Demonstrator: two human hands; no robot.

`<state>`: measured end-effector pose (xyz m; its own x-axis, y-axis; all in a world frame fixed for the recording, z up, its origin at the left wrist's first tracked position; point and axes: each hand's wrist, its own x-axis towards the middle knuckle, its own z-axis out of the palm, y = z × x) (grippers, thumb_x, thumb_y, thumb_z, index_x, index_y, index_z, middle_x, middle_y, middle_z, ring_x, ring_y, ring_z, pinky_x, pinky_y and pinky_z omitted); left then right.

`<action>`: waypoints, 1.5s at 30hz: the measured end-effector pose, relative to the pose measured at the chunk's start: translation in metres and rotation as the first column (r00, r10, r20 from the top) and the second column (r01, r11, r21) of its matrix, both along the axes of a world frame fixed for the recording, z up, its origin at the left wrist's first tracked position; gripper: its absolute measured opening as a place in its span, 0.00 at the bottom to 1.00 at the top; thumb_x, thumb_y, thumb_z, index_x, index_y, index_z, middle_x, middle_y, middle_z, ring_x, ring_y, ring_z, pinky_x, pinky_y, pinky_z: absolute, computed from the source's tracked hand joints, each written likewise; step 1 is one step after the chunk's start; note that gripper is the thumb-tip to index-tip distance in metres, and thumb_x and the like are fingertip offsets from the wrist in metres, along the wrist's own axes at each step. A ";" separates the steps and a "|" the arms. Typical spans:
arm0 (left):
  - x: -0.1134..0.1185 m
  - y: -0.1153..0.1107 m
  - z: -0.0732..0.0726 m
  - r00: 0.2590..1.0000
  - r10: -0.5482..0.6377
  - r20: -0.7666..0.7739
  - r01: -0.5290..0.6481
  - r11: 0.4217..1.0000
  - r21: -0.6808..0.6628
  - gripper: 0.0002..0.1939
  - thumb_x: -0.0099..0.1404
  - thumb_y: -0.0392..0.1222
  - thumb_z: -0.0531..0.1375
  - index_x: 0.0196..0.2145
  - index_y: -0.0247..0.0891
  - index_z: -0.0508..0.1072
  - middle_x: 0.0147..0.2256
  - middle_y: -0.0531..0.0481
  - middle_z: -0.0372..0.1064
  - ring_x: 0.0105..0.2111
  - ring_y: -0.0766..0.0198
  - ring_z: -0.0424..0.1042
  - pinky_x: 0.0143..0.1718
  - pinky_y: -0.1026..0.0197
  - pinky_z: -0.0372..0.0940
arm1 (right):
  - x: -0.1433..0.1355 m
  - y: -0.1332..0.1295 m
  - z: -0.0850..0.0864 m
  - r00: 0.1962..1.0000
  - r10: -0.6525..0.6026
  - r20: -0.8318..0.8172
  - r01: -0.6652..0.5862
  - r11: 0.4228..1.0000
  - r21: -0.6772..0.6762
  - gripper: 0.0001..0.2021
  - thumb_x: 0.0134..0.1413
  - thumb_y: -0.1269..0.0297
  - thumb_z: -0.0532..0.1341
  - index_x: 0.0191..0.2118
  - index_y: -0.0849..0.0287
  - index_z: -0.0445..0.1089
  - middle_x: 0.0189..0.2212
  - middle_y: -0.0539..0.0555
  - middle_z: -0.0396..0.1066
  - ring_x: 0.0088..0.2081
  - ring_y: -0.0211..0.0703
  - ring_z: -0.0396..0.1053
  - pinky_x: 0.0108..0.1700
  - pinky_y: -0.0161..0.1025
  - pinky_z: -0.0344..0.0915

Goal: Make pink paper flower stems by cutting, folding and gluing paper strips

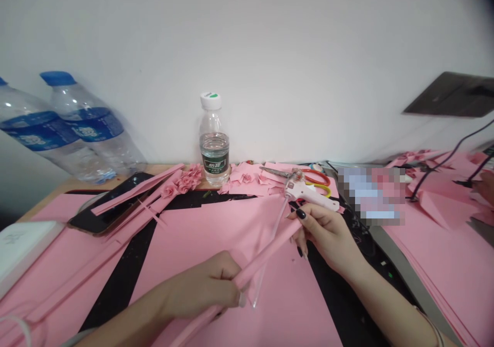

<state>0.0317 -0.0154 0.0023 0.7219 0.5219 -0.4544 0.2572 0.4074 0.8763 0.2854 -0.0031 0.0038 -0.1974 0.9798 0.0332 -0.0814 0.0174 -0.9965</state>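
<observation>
A long, thin rolled pink paper tube (266,254) slants across the front of the table, held by both hands. My left hand (208,285) is closed around its lower middle, thumb on top. At the upper end, my right hand (324,234) pinches the tube between thumb and fingers. Below both hands lie large pink paper sheets (196,234). Just beyond my right hand rests a white glue gun (297,190), its clear glue stick (260,275) reaching toward me beneath the tube. Scissors (276,172) with red and yellow handles lie behind the gun.
A small water bottle (214,146) stands by the wall, and two large bottles (92,126) lean at left. Pink paper roses (181,182) and strips lie over a phone (96,216). A white box-like device (27,239) sits at left. Another person's hand (484,185) shows at far right.
</observation>
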 end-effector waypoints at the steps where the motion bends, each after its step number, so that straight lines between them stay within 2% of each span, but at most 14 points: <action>1: 0.000 0.000 -0.001 1.000 0.006 0.007 -0.006 1.000 -0.019 0.08 0.47 0.44 0.58 0.17 0.39 0.65 0.13 0.60 0.53 0.14 0.72 0.51 0.15 0.68 0.46 | -0.001 0.000 0.000 1.000 -0.013 0.010 0.013 1.000 -0.001 0.15 0.61 0.53 0.62 0.28 0.59 0.69 0.17 0.48 0.72 0.13 0.34 0.67 0.17 0.31 0.64; 6: 0.000 0.002 -0.007 0.999 0.014 0.044 -0.011 0.997 -0.078 0.09 0.47 0.42 0.58 0.14 0.38 0.65 0.10 0.59 0.53 0.11 0.73 0.50 0.13 0.68 0.46 | 0.003 0.002 -0.002 0.977 -0.199 0.074 0.195 0.979 0.058 0.16 0.58 0.54 0.64 0.25 0.58 0.66 0.16 0.47 0.69 0.13 0.33 0.65 0.15 0.29 0.60; 12: 0.001 0.005 -0.009 0.996 -0.013 0.089 0.019 0.997 -0.070 0.13 0.48 0.44 0.58 0.12 0.38 0.63 0.09 0.59 0.51 0.09 0.74 0.49 0.12 0.69 0.47 | 0.017 0.007 -0.002 0.851 -0.463 0.249 0.413 0.882 0.229 0.26 0.63 0.49 0.57 0.18 0.59 0.63 0.09 0.44 0.56 0.11 0.28 0.50 0.13 0.28 0.43; 14: 0.002 0.005 -0.010 0.995 -0.012 0.101 0.019 0.998 -0.059 0.14 0.49 0.45 0.59 0.11 0.37 0.64 0.08 0.58 0.52 0.09 0.74 0.50 0.12 0.69 0.47 | 0.018 0.007 -0.001 0.815 -0.494 0.302 0.420 0.863 0.279 0.21 0.63 0.52 0.58 0.21 0.58 0.65 0.10 0.43 0.55 0.12 0.29 0.50 0.15 0.29 0.45; 17: 0.002 0.006 -0.016 0.988 0.034 0.148 -0.017 0.993 -0.114 0.15 0.49 0.47 0.60 0.12 0.37 0.64 0.09 0.56 0.55 0.08 0.72 0.52 0.11 0.68 0.49 | 0.018 0.005 0.001 0.798 -0.502 0.332 0.392 0.852 0.346 0.09 0.59 0.58 0.63 0.31 0.57 0.68 0.15 0.43 0.63 0.15 0.31 0.56 0.17 0.30 0.49; 22: 0.003 0.011 -0.022 0.950 0.191 0.247 -0.147 0.972 -0.186 0.14 0.52 0.48 0.60 0.18 0.38 0.64 0.10 0.59 0.54 0.09 0.70 0.53 0.10 0.68 0.49 | 0.019 0.002 0.000 0.734 -0.472 0.489 0.233 0.851 0.471 0.19 0.65 0.59 0.56 0.21 0.57 0.66 0.12 0.45 0.61 0.15 0.34 0.58 0.22 0.34 0.55; 27: 0.003 0.013 -0.017 0.924 0.274 0.268 -0.255 0.961 -0.104 0.09 0.57 0.45 0.60 0.31 0.36 0.70 0.15 0.59 0.59 0.13 0.73 0.53 0.16 0.70 0.48 | 0.018 0.005 -0.003 0.768 -0.442 0.462 0.255 0.874 0.413 0.07 0.61 0.59 0.60 0.35 0.55 0.70 0.24 0.51 0.74 0.20 0.39 0.66 0.23 0.36 0.61; 32: 0.003 0.012 -0.020 0.921 0.290 0.259 -0.268 0.956 -0.115 0.11 0.56 0.44 0.62 0.26 0.38 0.62 0.16 0.59 0.58 0.14 0.73 0.54 0.15 0.70 0.49 | 0.024 0.003 0.006 0.660 -0.550 0.511 0.295 0.816 0.497 0.21 0.65 0.53 0.55 0.21 0.55 0.66 0.14 0.48 0.64 0.16 0.37 0.60 0.20 0.35 0.56; 35: 0.003 0.012 -0.023 0.925 0.272 0.266 -0.238 0.959 -0.154 0.16 0.60 0.49 0.60 0.23 0.40 0.58 0.13 0.61 0.53 0.10 0.73 0.51 0.11 0.69 0.48 | 0.043 0.014 0.021 0.546 -0.673 0.500 0.394 0.732 0.555 0.13 0.65 0.58 0.53 0.33 0.55 0.71 0.18 0.48 0.67 0.19 0.39 0.65 0.23 0.36 0.61; 37: 0.002 0.012 -0.024 0.928 0.248 0.277 -0.210 0.964 -0.161 0.21 0.63 0.54 0.58 0.21 0.41 0.56 0.13 0.61 0.51 0.09 0.73 0.49 0.09 0.69 0.47 | 0.061 0.030 0.030 0.456 -0.705 0.544 0.382 0.707 0.596 0.13 0.58 0.66 0.56 0.48 0.56 0.70 0.32 0.54 0.76 0.28 0.44 0.73 0.30 0.39 0.68; 39: 0.002 0.012 -0.023 0.928 0.242 0.282 -0.211 0.968 -0.137 0.25 0.64 0.59 0.57 0.21 0.41 0.56 0.13 0.61 0.50 0.10 0.74 0.49 0.10 0.69 0.46 | 0.080 0.049 0.035 0.276 -0.618 0.736 0.236 0.786 0.572 0.13 0.54 0.69 0.57 0.45 0.59 0.71 0.37 0.58 0.78 0.35 0.49 0.76 0.36 0.42 0.70; 40: 0.003 0.012 -0.023 0.927 0.243 0.284 -0.217 0.969 -0.123 0.26 0.64 0.61 0.57 0.21 0.40 0.56 0.13 0.62 0.50 0.10 0.74 0.49 0.10 0.70 0.45 | 0.087 0.059 0.036 0.206 -0.494 0.845 0.109 0.869 0.482 0.13 0.54 0.70 0.56 0.45 0.60 0.71 0.38 0.59 0.79 0.36 0.49 0.76 0.37 0.42 0.70; 42: 0.003 0.012 -0.021 0.925 0.242 0.294 -0.217 0.969 -0.117 0.28 0.63 0.65 0.57 0.22 0.40 0.56 0.13 0.62 0.51 0.11 0.75 0.49 0.12 0.70 0.45 | 0.097 0.078 0.034 0.190 -0.375 0.907 -0.005 0.924 0.383 0.13 0.51 0.71 0.59 0.44 0.59 0.72 0.35 0.56 0.80 0.35 0.47 0.77 0.37 0.39 0.69; 45: 0.005 0.012 -0.020 0.918 0.251 0.306 -0.217 0.966 -0.140 0.29 0.63 0.67 0.56 0.21 0.40 0.56 0.13 0.62 0.51 0.11 0.75 0.50 0.12 0.70 0.44 | 0.098 0.099 0.028 0.122 -0.262 0.957 -0.152 0.948 0.279 0.12 0.46 0.74 0.61 0.38 0.57 0.74 0.32 0.53 0.80 0.32 0.45 0.76 0.33 0.36 0.66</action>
